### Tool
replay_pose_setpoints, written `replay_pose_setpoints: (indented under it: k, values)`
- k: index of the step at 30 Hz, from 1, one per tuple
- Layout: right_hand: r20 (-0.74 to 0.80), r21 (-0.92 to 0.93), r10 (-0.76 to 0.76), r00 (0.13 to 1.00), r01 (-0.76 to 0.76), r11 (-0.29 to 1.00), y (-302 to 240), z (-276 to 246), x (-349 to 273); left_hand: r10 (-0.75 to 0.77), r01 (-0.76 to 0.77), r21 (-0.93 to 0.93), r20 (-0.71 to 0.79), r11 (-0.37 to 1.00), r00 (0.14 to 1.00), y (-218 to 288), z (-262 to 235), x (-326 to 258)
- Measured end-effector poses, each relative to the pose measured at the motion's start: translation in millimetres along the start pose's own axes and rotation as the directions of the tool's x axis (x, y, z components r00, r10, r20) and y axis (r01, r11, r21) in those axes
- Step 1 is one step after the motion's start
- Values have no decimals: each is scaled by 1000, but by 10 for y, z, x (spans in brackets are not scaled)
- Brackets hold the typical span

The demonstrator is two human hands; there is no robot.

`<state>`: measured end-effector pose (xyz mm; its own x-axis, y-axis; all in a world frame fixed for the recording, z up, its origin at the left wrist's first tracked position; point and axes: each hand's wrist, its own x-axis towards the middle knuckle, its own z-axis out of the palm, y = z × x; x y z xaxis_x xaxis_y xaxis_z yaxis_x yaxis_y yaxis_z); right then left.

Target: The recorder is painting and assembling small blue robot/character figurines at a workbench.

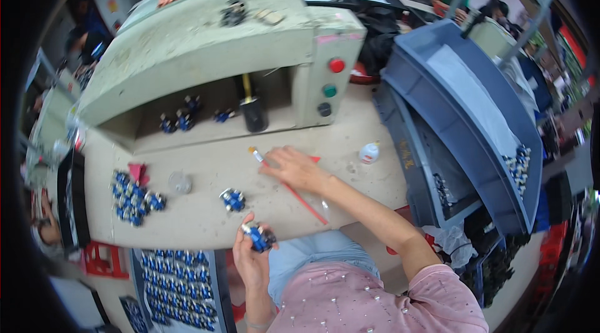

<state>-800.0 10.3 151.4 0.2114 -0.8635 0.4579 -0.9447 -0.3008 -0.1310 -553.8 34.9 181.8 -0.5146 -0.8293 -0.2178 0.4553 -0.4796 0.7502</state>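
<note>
My left hand [250, 257] is closed around a small blue and silver metal part with a dark end [260, 237], held up just off the bench's near edge. My right hand [295, 169] is over the bench, its fingers curled on a thin red-handled brush [304, 203]. The bristle end points away toward the machine, and part of the handle is hidden under my hand. A similar blue part [233, 200] stands on the bench ahead of my left hand. Farther left sits a cluster of several such parts [132, 200].
A pale green machine [206, 51] with buttons and an opening stands behind; inside are blue parts and a black cup [253, 115]. A small clear cup [180, 183] and white bottle [369, 153] sit on the bench. Grey bins [412, 145] rise at right; a filled tray [178, 286] lies lower left.
</note>
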Motion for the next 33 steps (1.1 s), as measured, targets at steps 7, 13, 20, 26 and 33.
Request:
replay_pose_setpoints:
  k: [7, 13, 20, 26, 33]
  values:
    - [-284, 392, 492, 823, -368, 843, -6, -322, 641, -6, 5, 47, 39, 999, 999, 70, 12, -31]
    - [15, 246, 846, 533, -822, 514, 489, -268, 1406, 31, -34, 24, 129, 999, 991, 229, -27, -119]
    - [124, 293, 886, 446, -870, 397, 835, -278, 1555, 45, -42, -16, 266, 999, 963, 227, -142, -143]
    - [-7, 182, 838, 545, -824, 537, 845, -376, 1661, 66, -56, -41, 310, 998, 948, 252, -150, -27]
    - [11, 411, 894, 449, -817, 405, 780, -376, 1548, 134, -117, -77, 282, 990, 950, 278, -136, 91]
